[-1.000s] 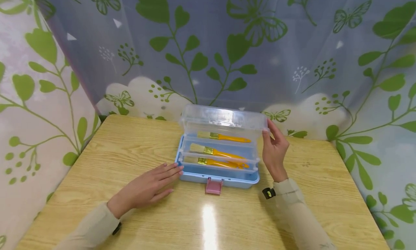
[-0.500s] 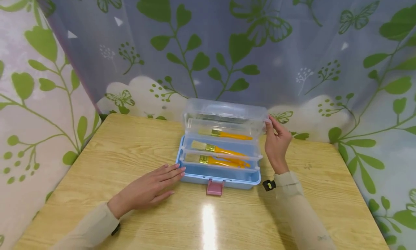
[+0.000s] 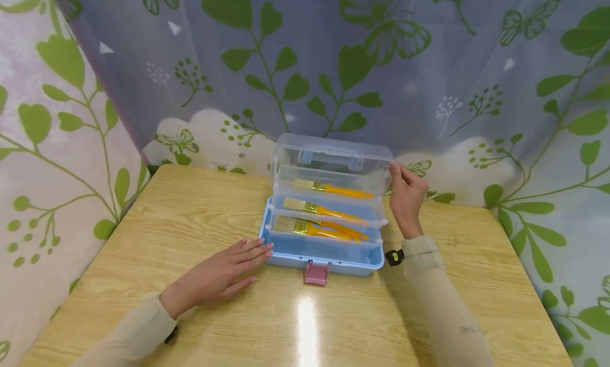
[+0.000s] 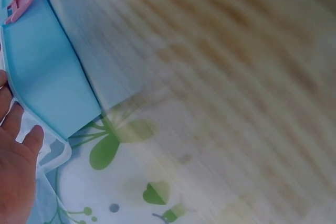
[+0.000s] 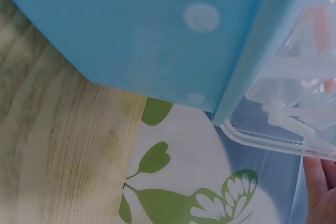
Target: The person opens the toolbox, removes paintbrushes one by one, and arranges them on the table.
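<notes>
A light blue storage box [image 3: 329, 266] stands on the table, its transparent lid [image 3: 314, 142] raised and leaning back. My right hand [image 3: 407, 200] pinches the lid's right front corner between thumb and fingers. My left hand [image 3: 216, 274] lies with straight fingers, their tips at the box's front left corner. Inside the box, clear stepped trays [image 3: 286, 189] carry flat paintbrushes with orange handles: a top brush [image 3: 350, 191], a middle brush [image 3: 329, 212] and overlapping brushes [image 3: 329, 232] in the lowest tray. A pink latch [image 3: 316, 274] hangs down in front.
The wood-grain table [image 3: 214, 197] extends around the box on all sides. Close behind it hangs a blue-grey curtain [image 3: 305, 102] with green leaves and butterflies, near the lid. More patterned cloth [image 3: 71, 144] borders the left side.
My right hand has raised the lid farther up and back, and the clear trays have spread and risen with it. The left hand has stayed at the box's corner.
</notes>
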